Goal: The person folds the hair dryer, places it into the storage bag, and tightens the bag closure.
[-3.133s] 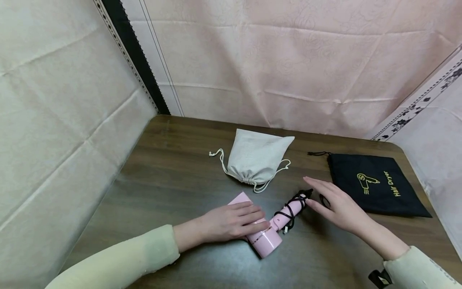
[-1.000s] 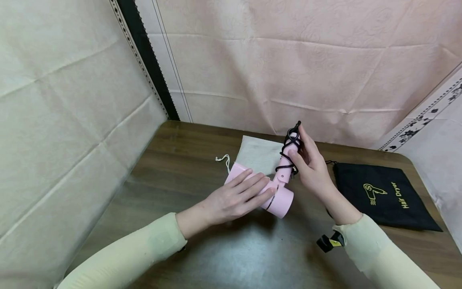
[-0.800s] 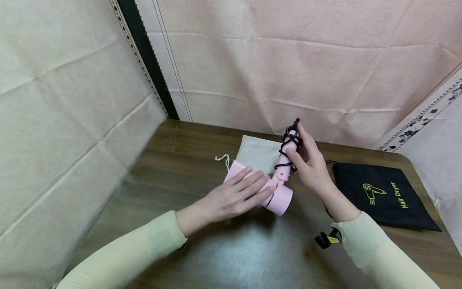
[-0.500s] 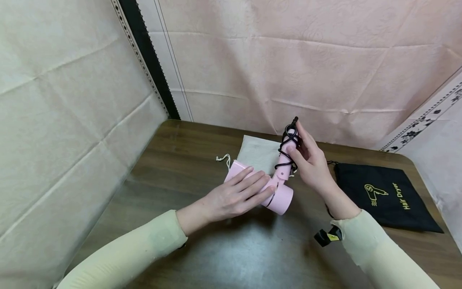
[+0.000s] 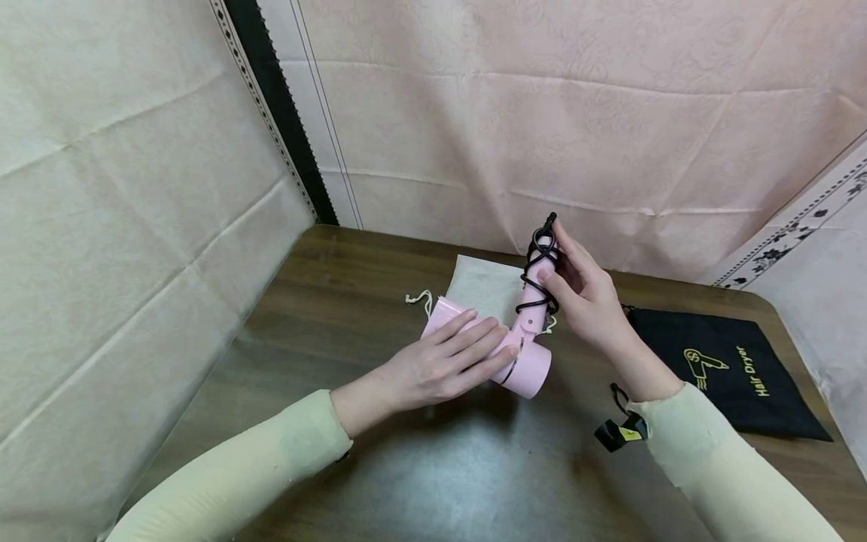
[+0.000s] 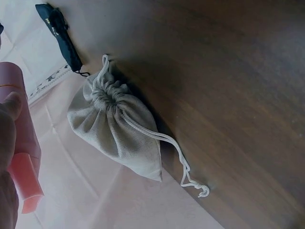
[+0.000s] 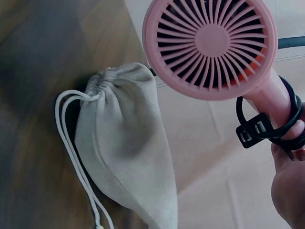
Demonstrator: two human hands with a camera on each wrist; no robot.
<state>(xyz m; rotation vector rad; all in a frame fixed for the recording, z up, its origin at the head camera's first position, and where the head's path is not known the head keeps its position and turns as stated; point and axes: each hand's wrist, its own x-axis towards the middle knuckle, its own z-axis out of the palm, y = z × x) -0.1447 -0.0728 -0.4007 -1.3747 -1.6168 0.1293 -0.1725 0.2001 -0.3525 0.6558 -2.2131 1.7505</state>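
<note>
A pink hair dryer [image 5: 531, 373] is held up over the table, its handle pointing toward the back. Its black cord [image 5: 544, 242] is wound round the handle. My left hand [image 5: 433, 369] holds the barrel, fingers laid across the top; in the left wrist view the thumb presses on the barrel's side. My right hand [image 5: 589, 305] grips the handle between thumb and fingers. The right wrist view shows the round slotted grille [image 7: 212, 40] and the cord's plug [image 7: 252, 131] hanging by the handle. Behind the dryer, partly hidden by it, lies a pale cloth drawstring bag [image 5: 482, 282].
A flat black drawstring bag [image 5: 734, 376] with yellow "Hair Dryer" lettering lies on the right, partly behind my right forearm. The dark wooden table [image 5: 325, 301] is bordered by pale cloth hangings [image 5: 582, 113] at the back and sides.
About three seconds ago the hair dryer lay on the table with my right hand beside its handle. Now both hands hold it raised. Over the last second the handle end rises slightly.
</note>
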